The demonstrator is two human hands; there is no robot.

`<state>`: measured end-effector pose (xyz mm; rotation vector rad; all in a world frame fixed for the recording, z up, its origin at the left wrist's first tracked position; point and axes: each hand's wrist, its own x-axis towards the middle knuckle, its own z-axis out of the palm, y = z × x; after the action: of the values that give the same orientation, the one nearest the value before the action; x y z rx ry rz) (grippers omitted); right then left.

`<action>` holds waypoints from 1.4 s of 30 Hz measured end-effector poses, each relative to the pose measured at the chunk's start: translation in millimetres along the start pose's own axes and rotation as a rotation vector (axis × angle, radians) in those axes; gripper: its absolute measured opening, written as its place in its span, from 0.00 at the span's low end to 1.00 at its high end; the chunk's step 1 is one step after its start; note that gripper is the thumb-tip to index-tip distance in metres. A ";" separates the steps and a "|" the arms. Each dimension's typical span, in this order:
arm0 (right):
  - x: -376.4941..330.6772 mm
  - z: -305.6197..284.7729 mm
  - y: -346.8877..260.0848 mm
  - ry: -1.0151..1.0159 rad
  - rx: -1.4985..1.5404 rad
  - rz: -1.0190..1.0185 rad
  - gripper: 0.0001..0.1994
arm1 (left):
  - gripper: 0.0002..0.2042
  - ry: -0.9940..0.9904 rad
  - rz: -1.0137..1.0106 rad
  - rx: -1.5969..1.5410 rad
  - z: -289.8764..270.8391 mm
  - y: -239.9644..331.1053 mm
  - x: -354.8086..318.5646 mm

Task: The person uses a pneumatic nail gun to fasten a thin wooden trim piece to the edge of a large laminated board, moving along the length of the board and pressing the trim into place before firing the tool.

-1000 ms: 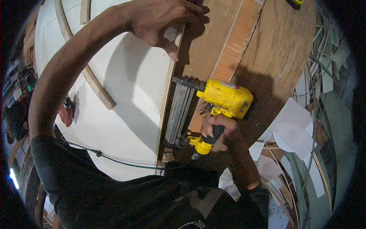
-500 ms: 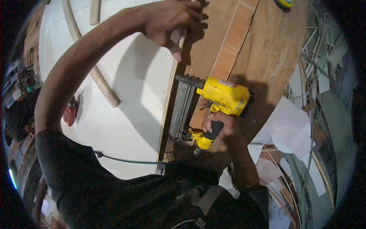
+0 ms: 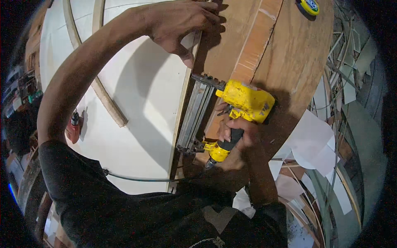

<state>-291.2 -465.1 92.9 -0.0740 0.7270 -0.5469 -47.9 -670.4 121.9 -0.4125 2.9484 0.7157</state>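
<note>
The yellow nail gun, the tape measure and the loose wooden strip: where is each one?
Yellow nail gun (image 3: 245,99): head view, on its yellow body.
Tape measure (image 3: 309,5): head view, on its yellow case.
Wooden strip (image 3: 108,104): head view, near its lower end.

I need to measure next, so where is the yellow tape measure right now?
In the head view the yellow tape measure lies at the top right, on the far part of the wooden board, beyond the yellow nail gun.

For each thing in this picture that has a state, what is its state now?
Left hand: gripping the thin edge strip.
Right hand: closed on the nail gun's handle.
Yellow nail gun: held, nose against the edge strip.
Air hose: lying across the white panel.
Tape measure: lying on the plywood.
</note>
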 end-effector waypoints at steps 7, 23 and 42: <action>-2.3 6.7 -1.4 -0.021 0.055 0.025 0.22 | 0.30 0.033 0.064 -0.071 -9.1 1.2 -4.9; -15.6 5.2 19.5 0.037 0.061 0.078 0.21 | 0.28 0.021 0.028 -0.137 -2.4 3.3 -10.5; -9.1 -2.6 9.9 -0.066 0.001 0.137 0.22 | 0.30 0.221 0.112 -0.005 12.7 3.0 -5.5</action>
<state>-294.1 -451.8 94.0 -0.0408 0.6625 -0.4123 -43.3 -660.6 112.7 -0.3500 3.1998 0.7331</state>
